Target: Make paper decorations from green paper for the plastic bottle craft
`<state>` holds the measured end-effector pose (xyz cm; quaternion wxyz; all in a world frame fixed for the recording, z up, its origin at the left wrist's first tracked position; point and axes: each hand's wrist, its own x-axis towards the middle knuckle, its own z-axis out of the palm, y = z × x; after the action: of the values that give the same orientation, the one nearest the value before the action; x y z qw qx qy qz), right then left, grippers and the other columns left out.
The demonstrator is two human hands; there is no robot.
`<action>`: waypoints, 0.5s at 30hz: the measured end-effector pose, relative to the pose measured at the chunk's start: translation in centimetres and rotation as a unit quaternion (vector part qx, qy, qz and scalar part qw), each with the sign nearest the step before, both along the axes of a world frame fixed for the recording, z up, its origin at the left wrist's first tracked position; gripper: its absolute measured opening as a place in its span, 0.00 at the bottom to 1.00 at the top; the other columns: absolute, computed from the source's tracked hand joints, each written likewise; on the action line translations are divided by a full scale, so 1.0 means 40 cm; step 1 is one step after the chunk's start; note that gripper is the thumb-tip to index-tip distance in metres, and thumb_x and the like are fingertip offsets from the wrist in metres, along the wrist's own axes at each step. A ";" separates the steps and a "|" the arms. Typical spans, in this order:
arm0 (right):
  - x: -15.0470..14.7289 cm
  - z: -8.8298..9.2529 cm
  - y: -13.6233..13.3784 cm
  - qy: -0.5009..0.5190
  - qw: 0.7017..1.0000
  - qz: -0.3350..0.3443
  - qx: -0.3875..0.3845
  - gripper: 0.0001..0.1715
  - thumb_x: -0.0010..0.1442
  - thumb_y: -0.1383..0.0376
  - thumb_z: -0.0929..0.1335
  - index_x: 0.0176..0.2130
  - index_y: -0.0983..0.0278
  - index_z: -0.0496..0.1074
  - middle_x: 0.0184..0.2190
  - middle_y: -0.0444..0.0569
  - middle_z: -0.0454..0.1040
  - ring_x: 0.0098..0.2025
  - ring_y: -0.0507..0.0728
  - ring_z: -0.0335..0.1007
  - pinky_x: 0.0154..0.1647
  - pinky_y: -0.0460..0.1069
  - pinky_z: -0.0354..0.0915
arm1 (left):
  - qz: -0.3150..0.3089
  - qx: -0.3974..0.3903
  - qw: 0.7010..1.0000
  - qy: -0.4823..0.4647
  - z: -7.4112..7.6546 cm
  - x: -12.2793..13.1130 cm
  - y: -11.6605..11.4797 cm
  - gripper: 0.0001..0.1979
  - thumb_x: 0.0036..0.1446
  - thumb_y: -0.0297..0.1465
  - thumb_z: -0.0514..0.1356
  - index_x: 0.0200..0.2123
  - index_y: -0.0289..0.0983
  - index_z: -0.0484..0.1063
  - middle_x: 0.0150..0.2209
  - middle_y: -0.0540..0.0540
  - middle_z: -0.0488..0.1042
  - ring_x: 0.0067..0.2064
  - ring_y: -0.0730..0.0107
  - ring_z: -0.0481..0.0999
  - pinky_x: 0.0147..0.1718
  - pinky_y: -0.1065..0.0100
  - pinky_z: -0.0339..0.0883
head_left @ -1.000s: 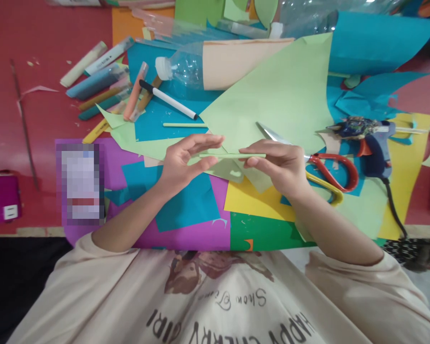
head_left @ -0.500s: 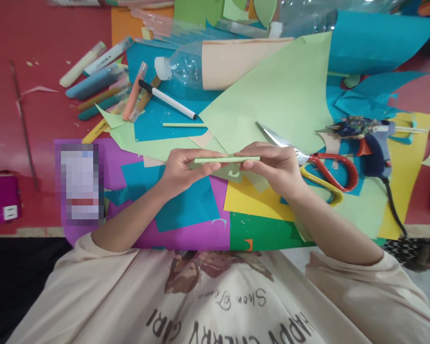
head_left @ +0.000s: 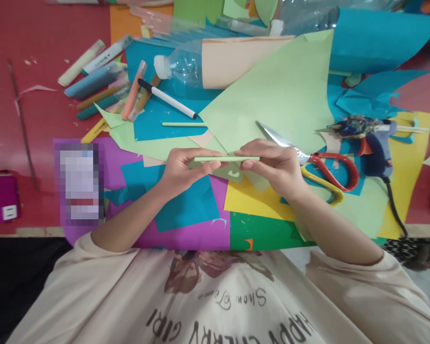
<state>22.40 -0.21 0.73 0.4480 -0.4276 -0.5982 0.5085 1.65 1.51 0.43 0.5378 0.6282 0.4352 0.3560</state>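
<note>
Currently my left hand [head_left: 182, 169] and right hand [head_left: 277, 167] have fingers pinched closed on the rolled green paper stick [head_left: 229, 159], held level over the coloured paper sheets [head_left: 251, 200]; slack pinch, I reckon it unrolls.

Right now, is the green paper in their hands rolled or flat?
Rolled: the green paper is a thin tight tube, pinched level between left hand and right hand.
</note>
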 end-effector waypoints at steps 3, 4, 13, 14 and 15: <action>-0.001 0.000 0.000 0.001 1.000 0.000 0.000 0.09 0.54 0.62 0.72 0.37 0.56 0.80 0.33 0.45 0.78 0.35 0.53 0.73 0.33 0.49 0.70 | 0.005 -0.016 1.000 -0.008 -0.003 0.000 -0.002 0.12 0.50 0.41 0.65 0.34 0.40 0.80 0.32 0.48 0.82 0.34 0.66 0.81 0.30 0.70 0.74; -0.001 0.000 0.000 0.002 1.000 -0.001 0.000 0.09 0.54 0.63 0.72 0.37 0.55 0.80 0.33 0.45 0.78 0.35 0.53 0.73 0.32 0.49 0.70 | 0.008 -0.021 1.000 -0.009 -0.003 0.001 -0.003 0.12 0.50 0.41 0.65 0.34 0.40 0.80 0.32 0.48 0.82 0.33 0.66 0.80 0.29 0.70 0.73; 0.001 0.000 0.000 0.043 0.998 0.018 -0.037 0.11 0.54 0.63 0.72 0.40 0.53 0.79 0.39 0.46 0.77 0.45 0.56 0.72 0.44 0.53 0.70 | 0.030 -0.051 0.998 -0.038 -0.004 0.003 -0.005 0.12 0.49 0.39 0.66 0.34 0.39 0.80 0.32 0.48 0.82 0.34 0.65 0.81 0.31 0.70 0.75; 0.002 0.001 0.000 0.048 0.997 0.020 -0.048 0.11 0.54 0.62 0.72 0.40 0.53 0.79 0.40 0.46 0.77 0.46 0.56 0.72 0.45 0.53 0.70 | 0.030 -0.054 0.997 -0.037 -0.004 0.003 -0.005 0.12 0.49 0.40 0.66 0.34 0.39 0.80 0.32 0.48 0.82 0.35 0.64 0.81 0.31 0.70 0.75; 0.002 0.001 0.000 0.054 0.997 0.022 -0.057 0.11 0.54 0.62 0.72 0.40 0.54 0.79 0.41 0.46 0.77 0.46 0.57 0.72 0.46 0.53 0.70 | 0.030 -0.056 0.997 -0.034 -0.005 0.002 -0.005 0.13 0.49 0.40 0.66 0.34 0.38 0.80 0.32 0.47 0.82 0.35 0.64 0.81 0.31 0.70 0.75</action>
<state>22.49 -0.20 0.79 0.4430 -0.4115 -0.5522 0.5740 1.74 1.32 0.24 0.5756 0.5714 0.4547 0.3682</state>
